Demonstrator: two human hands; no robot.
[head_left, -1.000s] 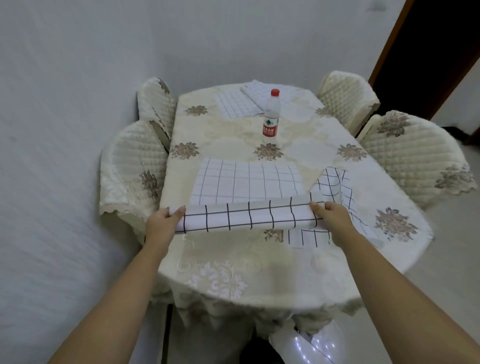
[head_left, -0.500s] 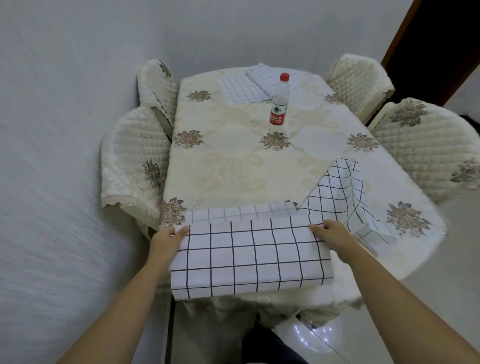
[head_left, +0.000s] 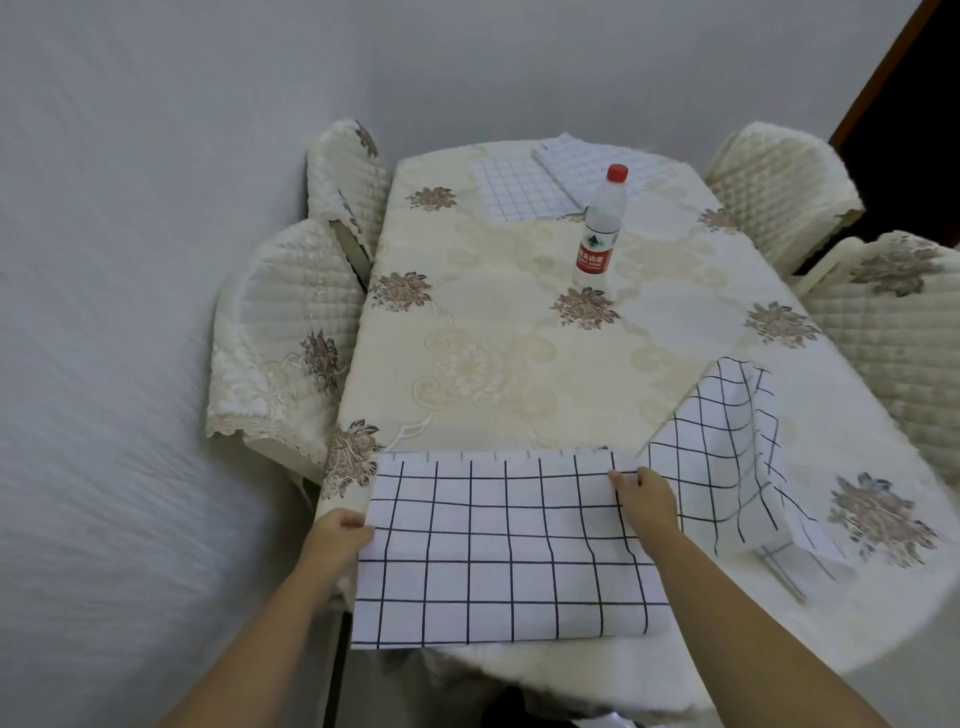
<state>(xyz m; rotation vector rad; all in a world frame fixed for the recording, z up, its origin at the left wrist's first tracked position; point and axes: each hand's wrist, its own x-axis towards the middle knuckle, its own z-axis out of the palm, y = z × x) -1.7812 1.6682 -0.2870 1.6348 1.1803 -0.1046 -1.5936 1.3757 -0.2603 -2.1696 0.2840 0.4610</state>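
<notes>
- the checked cloth (head_left: 498, 551) lies folded flat at the near edge of the table (head_left: 493, 322); its front hangs a bit past that edge
- left hand (head_left: 337, 530) pinches the cloth's left edge, thumb on top; right hand (head_left: 647, 499) sits on its far right corner, fingers curled and gripping the top layer
- a second checked cloth (head_left: 722, 447) is bunched up just beside it, toward the right edge
- water bottle (head_left: 597, 234) stands upright mid-table, well apart; folded cloths (head_left: 524, 192) at the far edge; quilted chairs (head_left: 280, 338) on both sides
</notes>
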